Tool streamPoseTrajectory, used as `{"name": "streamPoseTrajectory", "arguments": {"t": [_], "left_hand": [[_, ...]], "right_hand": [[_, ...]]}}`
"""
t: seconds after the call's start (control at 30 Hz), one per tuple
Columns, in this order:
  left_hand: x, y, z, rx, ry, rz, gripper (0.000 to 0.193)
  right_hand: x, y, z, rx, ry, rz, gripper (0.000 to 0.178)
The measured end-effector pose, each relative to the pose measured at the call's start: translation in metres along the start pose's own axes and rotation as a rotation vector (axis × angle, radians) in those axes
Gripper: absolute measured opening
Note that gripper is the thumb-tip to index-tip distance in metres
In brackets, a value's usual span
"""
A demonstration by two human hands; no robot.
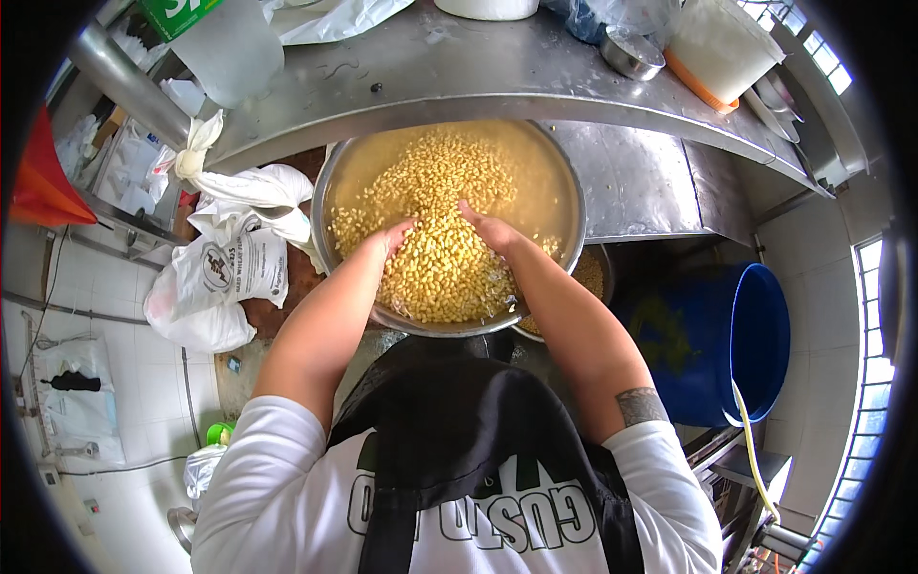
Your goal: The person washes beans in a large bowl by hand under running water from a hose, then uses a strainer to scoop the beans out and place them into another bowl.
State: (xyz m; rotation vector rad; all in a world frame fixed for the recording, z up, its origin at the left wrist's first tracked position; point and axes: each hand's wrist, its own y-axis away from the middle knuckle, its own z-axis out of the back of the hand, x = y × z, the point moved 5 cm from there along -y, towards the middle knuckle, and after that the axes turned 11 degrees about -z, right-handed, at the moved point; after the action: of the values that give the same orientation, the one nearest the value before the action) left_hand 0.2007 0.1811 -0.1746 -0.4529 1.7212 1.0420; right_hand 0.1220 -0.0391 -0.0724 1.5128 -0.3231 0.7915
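The left hand (397, 235) and right hand (491, 231) were sunk among pale yellow beans (440, 282), heaped in cloudy water (547, 191) inside a round metal basin (319, 212). Beans hid most of the fingers; whether they were clenched or loose could not be told.

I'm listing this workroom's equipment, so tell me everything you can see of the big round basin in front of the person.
The basin is wide, round and open-topped, with a grey rim that looks like metal. It faces upward in front of the person's black apron. Cloudy yellowish liquid and a heap of pale yellow kernels fill much of it. The left hand and the right hand reach inside, fingers mostly buried among the kernels. What supports it cannot be made out.
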Motion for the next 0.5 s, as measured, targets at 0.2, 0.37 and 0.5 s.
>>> {"name": "streamPoseTrajectory", "arguments": {"t": [0.2,0.37,0.5], "left_hand": [[-0.07,0.052,-0.055,0.114,0.462,-0.021,0.052],[-0.096,0.068,-0.065,0.112,0.568,0.029,0.047],[-0.103,0.074,-0.052,0.117,0.611,-0.003,0.044]], "right_hand": [[0.014,0.047,-0.004,-0.027,-0.228,-0.088,0.101],[-0.011,0.009,0.012,0.034,-0.47,0.021,0.087],[0.031,0.069,-0.021,-0.171,-0.598,-0.061,0.06]]}}
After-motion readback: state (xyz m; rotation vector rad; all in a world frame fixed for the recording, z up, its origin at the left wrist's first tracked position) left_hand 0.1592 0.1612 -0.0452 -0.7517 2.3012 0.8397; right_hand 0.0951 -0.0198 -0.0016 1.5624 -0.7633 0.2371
